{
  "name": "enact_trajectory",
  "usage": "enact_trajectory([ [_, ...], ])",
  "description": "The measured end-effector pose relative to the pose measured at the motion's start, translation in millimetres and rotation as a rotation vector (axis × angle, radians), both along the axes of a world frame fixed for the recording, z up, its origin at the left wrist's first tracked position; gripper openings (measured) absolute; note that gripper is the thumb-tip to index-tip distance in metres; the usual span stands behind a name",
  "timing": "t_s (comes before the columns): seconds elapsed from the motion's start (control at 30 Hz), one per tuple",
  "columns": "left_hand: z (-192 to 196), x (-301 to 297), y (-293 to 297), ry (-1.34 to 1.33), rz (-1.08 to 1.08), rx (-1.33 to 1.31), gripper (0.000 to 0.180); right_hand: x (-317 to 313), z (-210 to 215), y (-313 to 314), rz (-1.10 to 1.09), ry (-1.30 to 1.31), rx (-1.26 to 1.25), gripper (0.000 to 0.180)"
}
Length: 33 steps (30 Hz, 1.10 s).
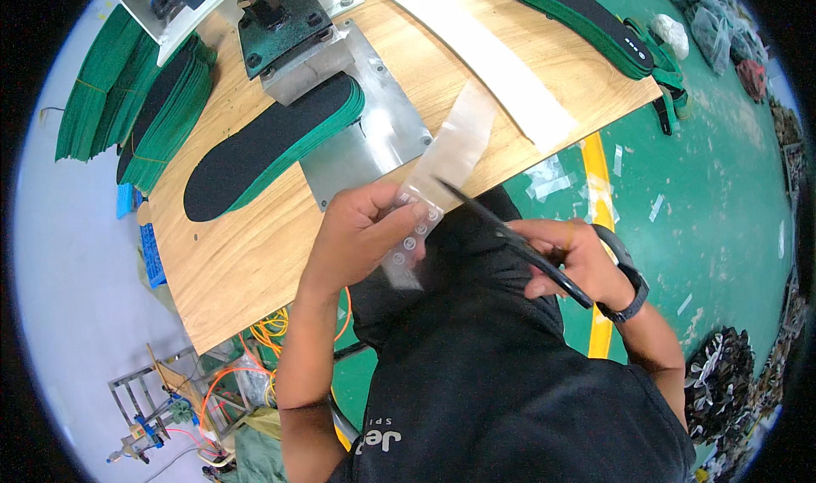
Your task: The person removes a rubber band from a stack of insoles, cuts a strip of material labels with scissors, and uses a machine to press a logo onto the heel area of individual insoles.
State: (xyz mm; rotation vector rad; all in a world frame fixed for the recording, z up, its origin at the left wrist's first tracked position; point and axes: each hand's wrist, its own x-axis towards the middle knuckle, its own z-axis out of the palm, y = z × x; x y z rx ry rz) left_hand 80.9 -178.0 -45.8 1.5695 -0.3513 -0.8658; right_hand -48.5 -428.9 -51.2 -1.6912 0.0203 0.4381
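Observation:
My left hand [353, 236] pinches a translucent film strip [456, 147] printed with small white round marks, held over the table's near edge. Its far end reaches up over the wooden tabletop, and a short end hangs below my fingers. In my right hand [582, 262] is a pair of black scissors [484, 213], its handles around my fingers. The blades point up and left toward the strip; whether they touch it I cannot tell. Beyond my left hand, a stack of black-and-green insoles [272, 139] lies partly on a metal plate [374, 126], beneath a press head [285, 32].
Bundled insoles [170, 100] stand at the left, and another stack [578, 15] lies at the far right edge. A long white strip [484, 53] crosses the wooden table [246, 279]. Orange hoses [270, 334] hang below left. Film scraps [551, 185] litter the green floor.

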Motion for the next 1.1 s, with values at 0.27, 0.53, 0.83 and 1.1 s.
enact_trajectory([
  [0.27,1.6,-8.8,3.0,0.025,-0.014,-0.052,0.019,8.3,18.8,-15.8,-0.447,-0.283,0.071,0.052],
  [0.53,4.5,-35.0,-15.4,-0.246,-0.376,-0.017,0.019,15.2,14.9,45.7,-0.388,-0.025,0.488,0.046],
  [0.83,8.2,-25.0,12.6,-0.644,-0.169,0.047,0.016,-49.9,27.1,-95.4,-0.563,-0.500,-0.765,0.057],
  [1.1,-11.3,-22.0,12.1,-0.441,0.351,-0.146,0.017,109.7,14.8,-105.6,-0.400,-0.601,-1.003,0.052],
])
